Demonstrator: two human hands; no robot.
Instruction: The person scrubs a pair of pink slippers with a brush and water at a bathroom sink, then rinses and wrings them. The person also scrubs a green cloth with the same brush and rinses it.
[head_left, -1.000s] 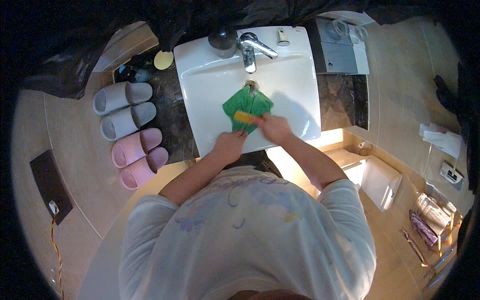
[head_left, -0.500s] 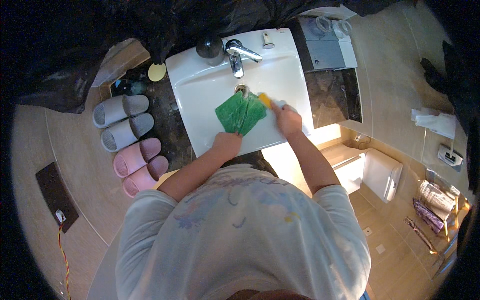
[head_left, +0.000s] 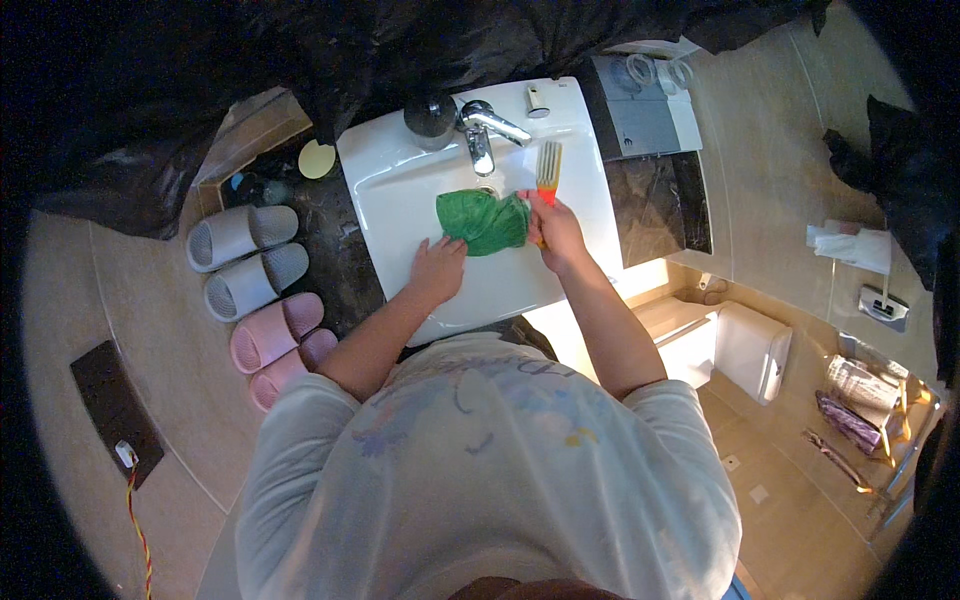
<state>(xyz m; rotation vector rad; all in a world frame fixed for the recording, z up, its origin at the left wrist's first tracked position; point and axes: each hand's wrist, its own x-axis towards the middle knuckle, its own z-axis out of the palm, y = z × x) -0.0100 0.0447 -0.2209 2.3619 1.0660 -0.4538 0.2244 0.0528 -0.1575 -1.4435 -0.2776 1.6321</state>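
A green cloth (head_left: pixel 483 222) lies crumpled in the white sink (head_left: pixel 395 230), just below the drain. At its lower left edge, my left hand (head_left: pixel 437 272) has its fingers apart, the tips touching the cloth. My right hand (head_left: pixel 560 238) is closed around a small brush (head_left: pixel 549 172) with an orange-red and yellow handle. The brush's pale, striped bristle head points away from me, up towards the tap. My right fingertips are close against the cloth's right edge; whether they also pinch it I cannot tell.
A chrome tap (head_left: pixel 482 130) and a dark round bottle (head_left: pixel 430 122) stand at the sink's back. Grey slippers (head_left: pixel 255 280) and pink slippers (head_left: pixel 275 335) line the dark counter's left. At right sits a grey box (head_left: pixel 635 110); a toilet (head_left: pixel 750 350) stands lower right.
The brush has swung from the cloth's right edge to point towards the tap. The cloth, earlier gathered at its lower end in my left hand, now lies more bunched, and my left fingers have spread.
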